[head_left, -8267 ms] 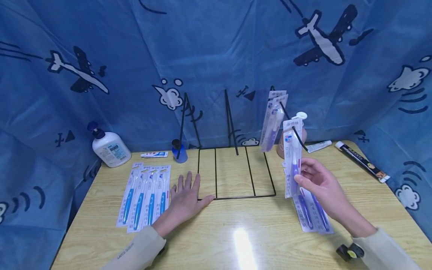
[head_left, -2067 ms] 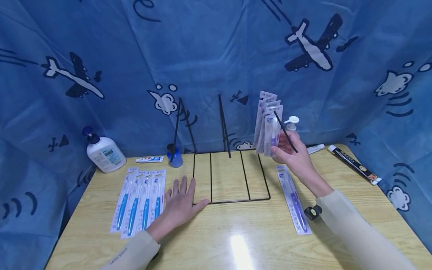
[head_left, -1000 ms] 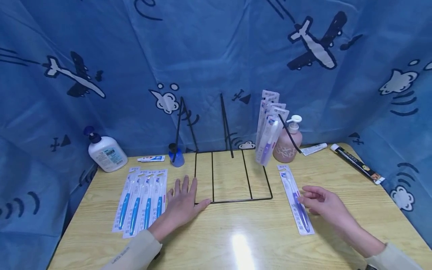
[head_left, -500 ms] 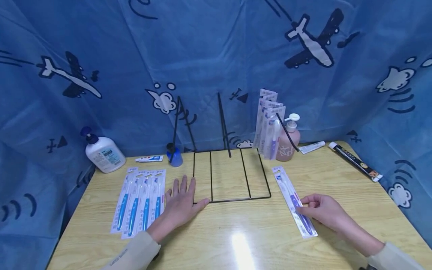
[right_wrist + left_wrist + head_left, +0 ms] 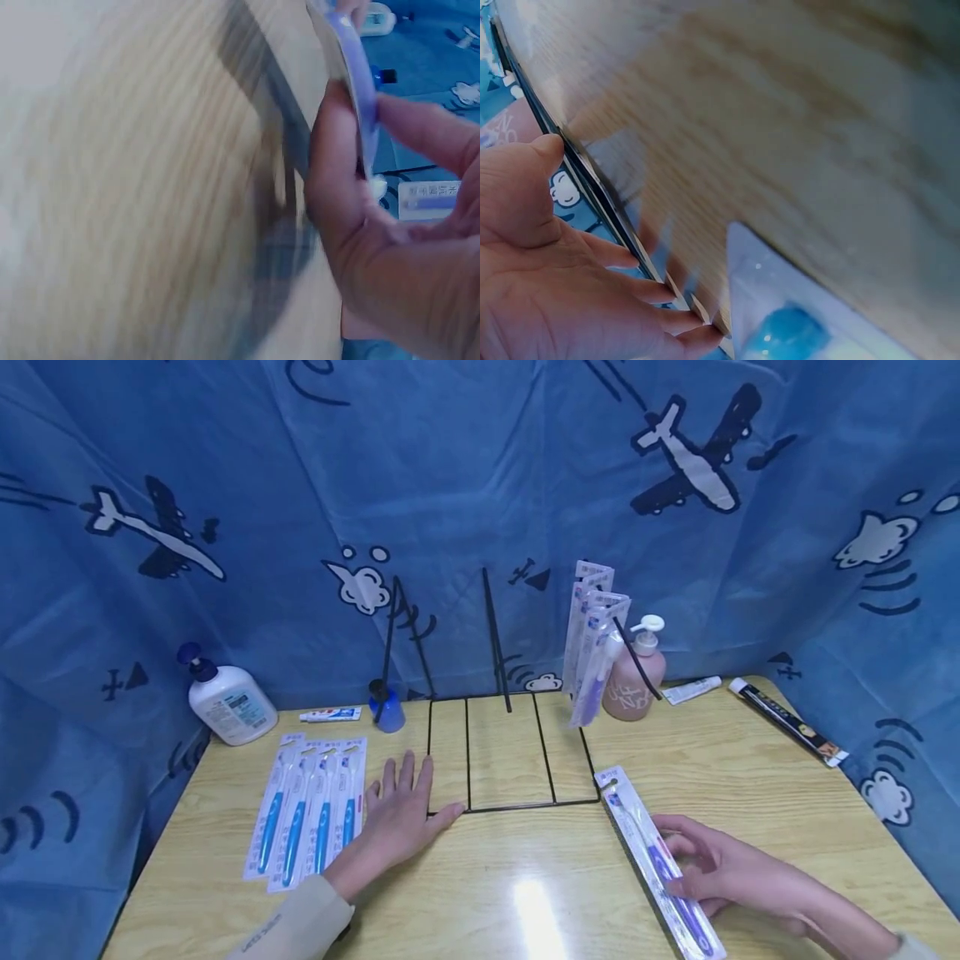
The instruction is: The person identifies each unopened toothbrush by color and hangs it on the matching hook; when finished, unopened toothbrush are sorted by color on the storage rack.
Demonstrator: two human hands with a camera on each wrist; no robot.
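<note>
Purple toothbrush pack [image 5: 660, 864] was pinched at its edge by my right hand [image 5: 731, 872], tilted off the worktop [image 5: 750, 768]. My left hand [image 5: 401, 814], fingers spread flat, steadied the wire rack [image 5: 510, 752].

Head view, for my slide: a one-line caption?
Right hand grips purple toothbrush pack; left hand rests flat beside wire rack.

rack base [image 5: 510, 752]: mid-table
toothbrush packs [image 5: 307, 814]: left of rack
single pack [image 5: 660, 864]: right-front of rack
pump bottle [image 5: 633, 672]: right-behind rack
</note>
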